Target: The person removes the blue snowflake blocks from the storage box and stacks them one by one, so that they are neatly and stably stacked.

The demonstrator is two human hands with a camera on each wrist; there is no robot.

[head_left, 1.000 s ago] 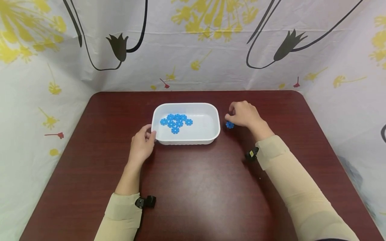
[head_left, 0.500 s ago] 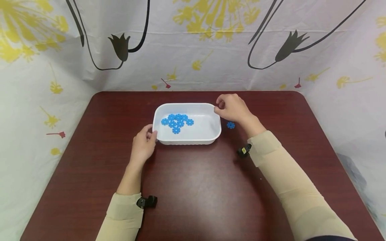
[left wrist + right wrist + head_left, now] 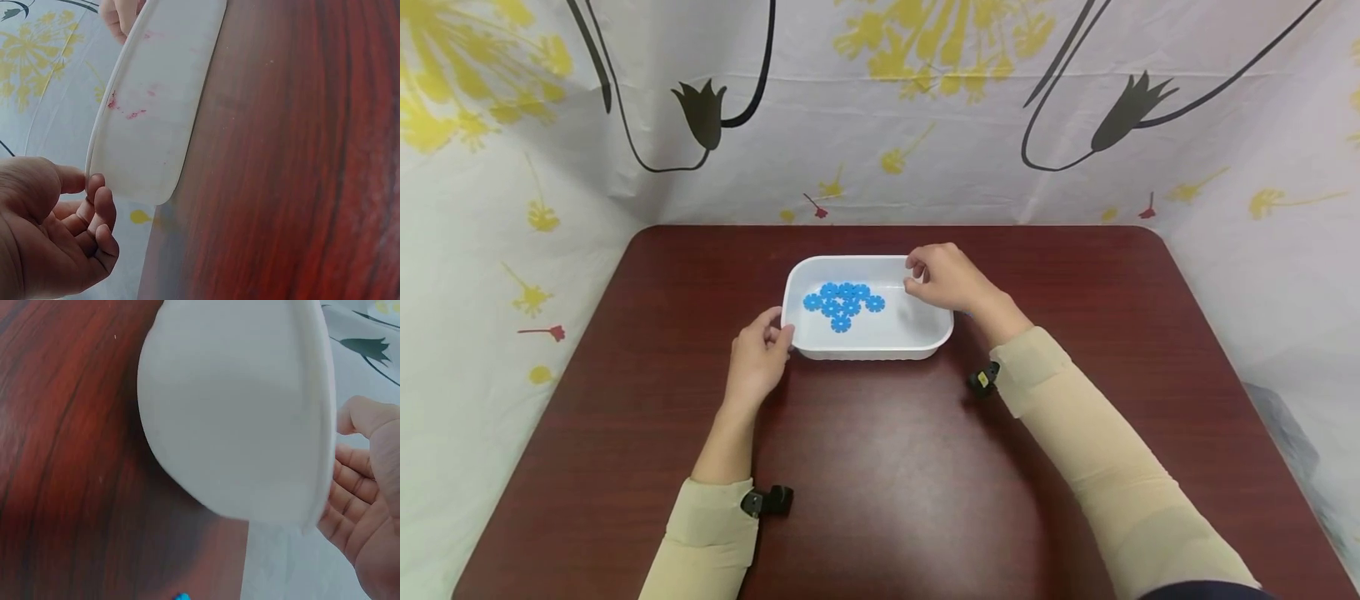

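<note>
A white plastic tray (image 3: 917, 329) stands on the table, with several flat blue snowflake-shaped toy pieces (image 3: 841, 323) grouped toward its left side. My left hand (image 3: 757, 358) pinches the tray's left rim between thumb and fingers; the left wrist view shows this grip from below. Over the right part of the tray hovers my right hand (image 3: 951, 279), its fingers loosely bent, thumb apart from them, and no piece showing between them. Right of the tray, one more blue piece (image 3: 182, 596) lies on the table, mostly hidden behind the right wrist in the head view.
The dark red-brown wooden table (image 3: 880, 467) has rounded far corners. A white cloth (image 3: 880, 192) with yellow and grey flower prints hangs behind it and at both sides. Reddish stains mark the outer wall of the tray.
My right hand has moved left, from above the blue piece on the table, past the tray's right rim to over the tray. That piece stays put. My left hand keeps its hold.
</note>
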